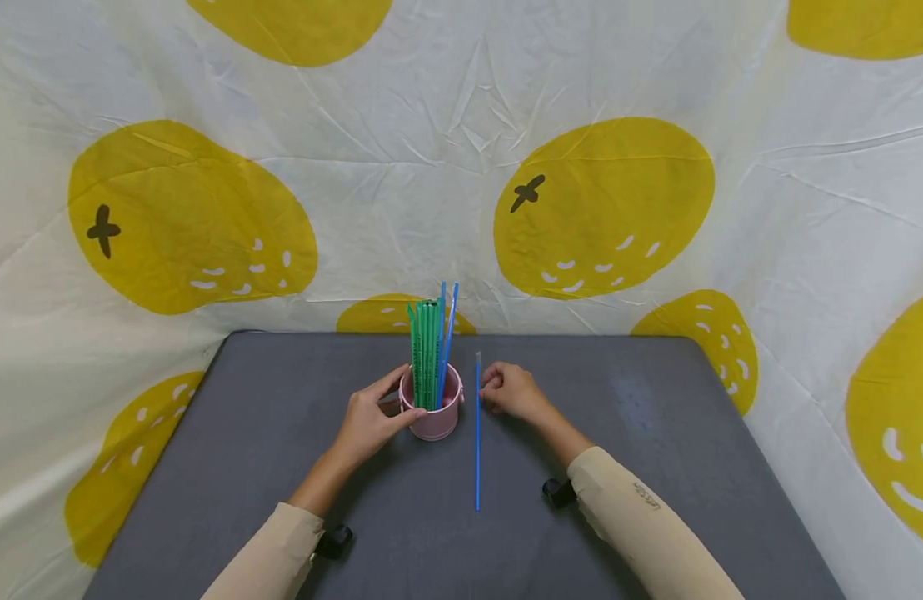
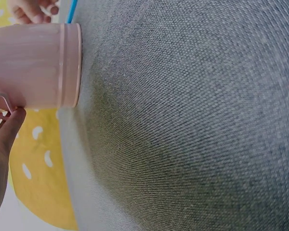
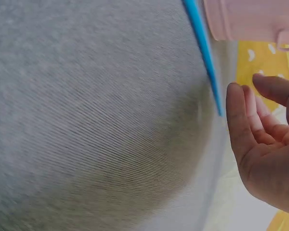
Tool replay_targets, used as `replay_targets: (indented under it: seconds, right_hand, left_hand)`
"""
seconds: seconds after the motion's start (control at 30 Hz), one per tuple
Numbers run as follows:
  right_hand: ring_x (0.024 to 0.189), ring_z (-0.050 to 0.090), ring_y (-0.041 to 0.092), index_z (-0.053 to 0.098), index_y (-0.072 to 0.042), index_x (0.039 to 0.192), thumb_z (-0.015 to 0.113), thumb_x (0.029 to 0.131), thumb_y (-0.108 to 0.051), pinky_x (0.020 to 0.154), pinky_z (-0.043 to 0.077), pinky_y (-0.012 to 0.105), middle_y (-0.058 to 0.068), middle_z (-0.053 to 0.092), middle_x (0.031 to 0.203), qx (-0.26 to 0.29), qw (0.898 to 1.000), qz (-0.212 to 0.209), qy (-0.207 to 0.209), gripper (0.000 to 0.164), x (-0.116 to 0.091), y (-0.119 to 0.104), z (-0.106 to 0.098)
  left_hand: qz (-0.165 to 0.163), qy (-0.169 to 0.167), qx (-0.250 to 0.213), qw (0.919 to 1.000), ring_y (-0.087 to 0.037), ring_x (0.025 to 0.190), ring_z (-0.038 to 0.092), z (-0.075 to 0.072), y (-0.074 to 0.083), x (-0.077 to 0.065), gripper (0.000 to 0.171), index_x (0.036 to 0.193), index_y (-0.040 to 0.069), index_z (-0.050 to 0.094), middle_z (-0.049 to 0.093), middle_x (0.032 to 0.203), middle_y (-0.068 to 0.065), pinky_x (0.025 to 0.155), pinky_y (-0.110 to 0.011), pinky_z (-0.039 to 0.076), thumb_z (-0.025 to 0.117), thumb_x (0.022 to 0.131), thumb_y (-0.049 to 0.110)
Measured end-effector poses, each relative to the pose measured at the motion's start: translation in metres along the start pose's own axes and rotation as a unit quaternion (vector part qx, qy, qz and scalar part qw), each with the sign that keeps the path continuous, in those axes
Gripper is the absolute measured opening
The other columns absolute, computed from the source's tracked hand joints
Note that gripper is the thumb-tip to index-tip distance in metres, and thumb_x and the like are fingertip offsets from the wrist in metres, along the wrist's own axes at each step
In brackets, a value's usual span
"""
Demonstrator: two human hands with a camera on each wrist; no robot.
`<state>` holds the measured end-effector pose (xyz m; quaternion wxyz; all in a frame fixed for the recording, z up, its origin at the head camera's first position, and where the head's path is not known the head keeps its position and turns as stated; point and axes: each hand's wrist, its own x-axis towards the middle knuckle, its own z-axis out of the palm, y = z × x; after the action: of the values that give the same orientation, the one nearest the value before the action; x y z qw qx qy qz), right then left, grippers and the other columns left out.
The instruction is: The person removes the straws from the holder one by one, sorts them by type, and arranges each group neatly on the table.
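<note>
A small pink bucket (image 1: 434, 425) stands upright on the dark table, with several green straws (image 1: 426, 350) and a couple of blue straws (image 1: 448, 342) upright in it. My left hand (image 1: 367, 421) grips the bucket from its left side, thumb at the near rim; in the left wrist view some fingers are hidden behind the bucket. Right of the bucket, a single blue straw (image 1: 477, 450) with a clear far end lies lengthwise on the table. Beside that end is my right hand (image 1: 512, 390), thumb and fingers apart with nothing between them in the right wrist view (image 3: 267, 130).
The dark grey cloth-covered table (image 1: 619, 533) reaches back to a white curtain (image 1: 424, 208) printed with yellow fruit. A black wrist camera (image 1: 334, 542) sits under the left sleeve, another black camera (image 1: 558, 493) under the right.
</note>
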<state>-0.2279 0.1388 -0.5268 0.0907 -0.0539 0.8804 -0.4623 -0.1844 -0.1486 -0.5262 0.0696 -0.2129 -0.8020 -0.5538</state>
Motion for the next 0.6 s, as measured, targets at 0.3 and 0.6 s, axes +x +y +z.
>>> replay_targets:
  seconds: [0.3,0.6]
  right_hand:
    - [0.074,0.069,0.015,0.067,0.006,0.112,0.073,0.093,-0.008,0.063,0.061,0.026,0.013,0.076,0.096,0.035,0.994,-0.102,0.012,0.025,0.005,-0.021,-0.014]
    - [0.102,0.073,0.037,0.066,0.002,0.124,0.074,0.097,-0.019,0.082,0.065,0.034,0.019,0.074,0.114,0.098,0.991,-0.088,0.020,0.035,0.015,-0.056,-0.011]
  left_hand:
    - [0.003,0.001,0.006,1.0000,-0.033,0.124,0.067,0.001,-0.001,0.001,0.080,0.148,0.004,0.055,0.062,0.145,-0.015,0.089,-0.046,0.062,0.091,0.080,0.023]
    - [0.007,0.000,0.004,1.0000,-0.035,0.124,0.067,0.000,-0.002,0.000,0.080,0.148,0.001,0.054,0.062,0.145,-0.017,0.088,-0.047,0.062,0.091,0.080,0.021]
